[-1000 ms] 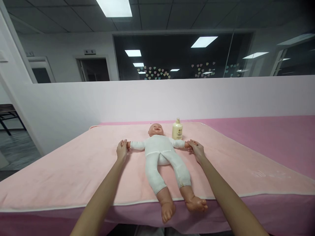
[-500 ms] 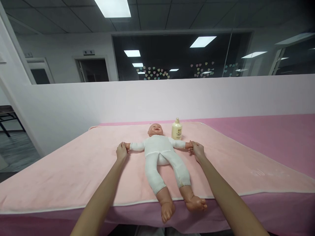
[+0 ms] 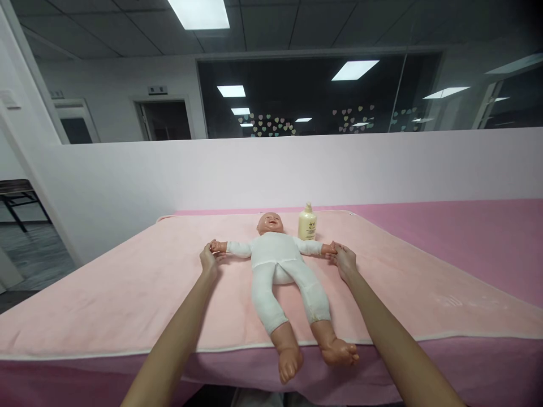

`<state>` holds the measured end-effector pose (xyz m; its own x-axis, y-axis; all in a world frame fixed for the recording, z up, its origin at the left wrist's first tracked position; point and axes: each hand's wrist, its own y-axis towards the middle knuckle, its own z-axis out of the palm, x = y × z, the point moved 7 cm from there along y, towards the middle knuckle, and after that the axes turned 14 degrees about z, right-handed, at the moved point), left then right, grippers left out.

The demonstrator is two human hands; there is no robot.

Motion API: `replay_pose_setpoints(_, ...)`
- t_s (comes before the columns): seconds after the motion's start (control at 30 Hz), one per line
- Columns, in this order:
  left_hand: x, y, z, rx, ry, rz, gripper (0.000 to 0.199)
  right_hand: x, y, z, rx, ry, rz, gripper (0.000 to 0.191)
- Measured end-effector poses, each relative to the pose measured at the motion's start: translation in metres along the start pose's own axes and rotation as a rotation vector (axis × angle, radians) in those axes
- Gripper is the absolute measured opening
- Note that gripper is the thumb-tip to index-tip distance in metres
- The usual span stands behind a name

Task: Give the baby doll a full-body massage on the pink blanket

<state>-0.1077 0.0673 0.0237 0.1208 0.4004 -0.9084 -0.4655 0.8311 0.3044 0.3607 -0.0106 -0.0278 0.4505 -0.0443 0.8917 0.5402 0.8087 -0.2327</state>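
Observation:
A baby doll (image 3: 278, 254) with a white cloth body lies on its back on a pink towel (image 3: 139, 305), its head away from me and its feet over the near edge. Its arms stretch out to both sides. My left hand (image 3: 209, 260) is closed around the doll's hand on the left, thumb on top and fingers beneath. On the other side my right hand (image 3: 344, 261) grips the doll's other hand between thumb and fingers. A pale yellow pump bottle (image 3: 307, 224) stands upright beside the doll's head, touched by neither hand.
The towel covers much of a pink-sheeted table (image 3: 475, 243). Behind it runs a low white wall (image 3: 271, 172) with glass above. At the far left, a dark stool (image 3: 19, 192) stands on the floor beyond the partition.
The fingers of both my hands have loosened slightly around the doll's hands. The doll's arms stay stretched out sideways. The whole view has shifted a little.

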Motion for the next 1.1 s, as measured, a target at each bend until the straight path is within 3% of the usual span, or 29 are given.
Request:
replay_pose_setpoints(0.1,0.005,-0.002,0.001,0.001,-0.123,-0.070,0.047,-0.001,0.002,-0.003,-0.012,-0.009,-0.017,0.024)
replay_pose_setpoints(0.43,0.004,-0.005,0.002,0.045,-0.134,-0.042,0.056,-0.002,0.002,0.001,0.038,0.015,-0.042,0.032)
replay_pose_setpoints(0.7,0.007,-0.003,0.003,0.054,-0.065,0.029,0.029,-0.007,0.013,-0.006,0.002,-0.071,-0.049,0.027)
replay_pose_setpoints(0.9,0.009,-0.004,0.003,0.098,0.084,0.070,0.028,-0.005,0.010,-0.002,0.005,-0.091,-0.063,0.029)
replay_pose_setpoints(1.1,0.002,-0.005,0.000,0.089,0.134,0.095,0.026,0.002,0.001,0.003,0.038,-0.137,-0.083,0.042)
